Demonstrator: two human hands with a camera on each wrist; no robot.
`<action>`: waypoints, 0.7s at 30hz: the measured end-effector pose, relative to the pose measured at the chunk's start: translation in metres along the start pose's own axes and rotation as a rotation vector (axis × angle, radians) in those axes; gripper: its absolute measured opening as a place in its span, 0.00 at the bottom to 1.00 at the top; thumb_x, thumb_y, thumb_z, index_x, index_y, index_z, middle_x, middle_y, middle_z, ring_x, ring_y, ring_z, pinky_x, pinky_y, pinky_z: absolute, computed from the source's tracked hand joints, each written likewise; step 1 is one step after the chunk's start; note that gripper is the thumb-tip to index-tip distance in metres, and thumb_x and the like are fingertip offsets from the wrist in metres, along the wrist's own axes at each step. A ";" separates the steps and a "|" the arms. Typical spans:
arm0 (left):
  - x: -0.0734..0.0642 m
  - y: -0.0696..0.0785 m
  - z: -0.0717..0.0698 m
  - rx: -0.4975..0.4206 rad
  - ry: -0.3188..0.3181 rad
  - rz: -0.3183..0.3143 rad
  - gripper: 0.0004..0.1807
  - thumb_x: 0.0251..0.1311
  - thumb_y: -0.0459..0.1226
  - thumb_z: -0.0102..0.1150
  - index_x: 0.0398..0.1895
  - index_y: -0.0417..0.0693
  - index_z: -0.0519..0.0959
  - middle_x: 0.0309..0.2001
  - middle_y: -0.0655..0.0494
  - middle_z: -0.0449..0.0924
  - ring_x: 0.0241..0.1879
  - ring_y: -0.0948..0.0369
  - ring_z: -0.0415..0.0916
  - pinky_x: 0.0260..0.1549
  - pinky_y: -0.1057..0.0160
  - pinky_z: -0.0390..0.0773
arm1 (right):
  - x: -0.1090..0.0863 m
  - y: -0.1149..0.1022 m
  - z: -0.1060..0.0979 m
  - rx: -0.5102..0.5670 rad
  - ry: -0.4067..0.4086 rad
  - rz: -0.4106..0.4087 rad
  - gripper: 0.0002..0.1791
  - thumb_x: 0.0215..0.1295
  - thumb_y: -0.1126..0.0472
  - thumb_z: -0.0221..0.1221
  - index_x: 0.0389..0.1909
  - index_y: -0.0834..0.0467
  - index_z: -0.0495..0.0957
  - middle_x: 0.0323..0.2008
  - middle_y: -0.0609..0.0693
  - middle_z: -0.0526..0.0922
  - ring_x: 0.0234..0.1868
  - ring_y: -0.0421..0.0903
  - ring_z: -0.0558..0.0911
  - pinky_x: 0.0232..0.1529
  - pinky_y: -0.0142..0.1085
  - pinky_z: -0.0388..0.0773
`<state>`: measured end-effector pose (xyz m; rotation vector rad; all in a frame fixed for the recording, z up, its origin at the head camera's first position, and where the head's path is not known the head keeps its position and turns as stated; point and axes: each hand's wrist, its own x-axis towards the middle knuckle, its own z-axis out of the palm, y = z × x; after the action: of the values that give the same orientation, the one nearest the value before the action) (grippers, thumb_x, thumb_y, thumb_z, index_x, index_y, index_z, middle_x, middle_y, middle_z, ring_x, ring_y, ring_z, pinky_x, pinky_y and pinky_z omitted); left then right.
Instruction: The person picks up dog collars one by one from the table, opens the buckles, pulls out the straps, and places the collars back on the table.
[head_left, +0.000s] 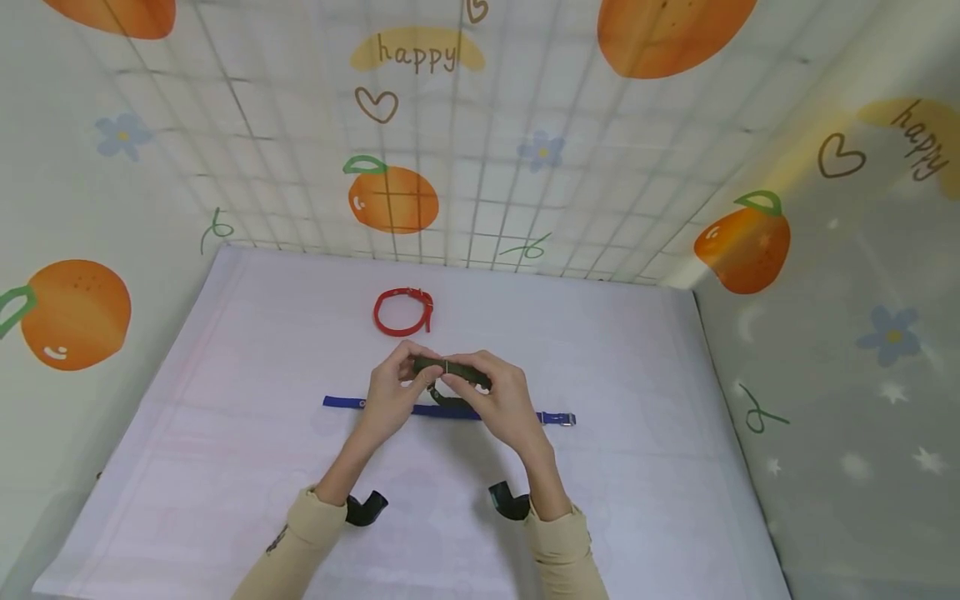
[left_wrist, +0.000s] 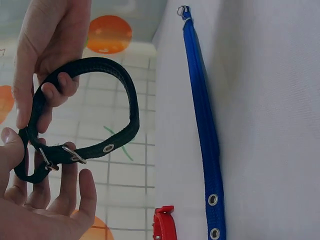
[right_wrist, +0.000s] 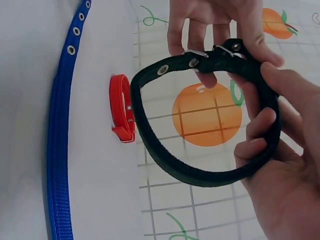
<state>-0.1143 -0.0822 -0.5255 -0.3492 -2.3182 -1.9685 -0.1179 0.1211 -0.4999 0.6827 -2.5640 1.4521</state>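
Both hands hold a dark green collar (head_left: 467, 372) up above the table, its strap closed into a loop. Metal eyelets and a buckle (left_wrist: 74, 155) show on its lower side in the left wrist view. My left hand (head_left: 390, 392) pinches the strap near the buckle end, thumb on one side and fingers behind. My right hand (head_left: 504, 398) grips the loop, with fingers curled through it in the right wrist view. A blue collar (head_left: 442, 412) lies stretched out straight below the hands. Beyond them lies a red collar (head_left: 380, 317), fastened in a ring.
A white cloth covers the table (head_left: 637, 500). At its back stands a grid panel behind a printed curtain (head_left: 480, 208), with printed side walls left and right. Black curved wrist mounts (head_left: 366, 508) sit by the sleeves.
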 end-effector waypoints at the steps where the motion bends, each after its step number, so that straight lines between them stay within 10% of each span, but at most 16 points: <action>1: 0.000 0.000 0.000 -0.012 0.000 -0.009 0.12 0.72 0.37 0.67 0.54 0.45 0.80 0.49 0.46 0.87 0.45 0.66 0.85 0.50 0.68 0.82 | 0.000 0.000 0.000 0.002 0.002 0.001 0.13 0.73 0.54 0.70 0.56 0.49 0.89 0.48 0.47 0.92 0.41 0.39 0.85 0.40 0.30 0.82; 21: -0.004 0.002 -0.002 -0.242 0.003 -0.054 0.14 0.76 0.37 0.63 0.58 0.41 0.76 0.59 0.37 0.88 0.57 0.68 0.88 0.62 0.65 0.83 | -0.001 0.000 -0.001 0.096 0.009 0.057 0.14 0.73 0.53 0.70 0.57 0.48 0.87 0.51 0.47 0.92 0.41 0.40 0.85 0.40 0.28 0.82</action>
<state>-0.1104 -0.0843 -0.5239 -0.3021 -2.1116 -2.2788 -0.1177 0.1226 -0.4996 0.6176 -2.5410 1.6005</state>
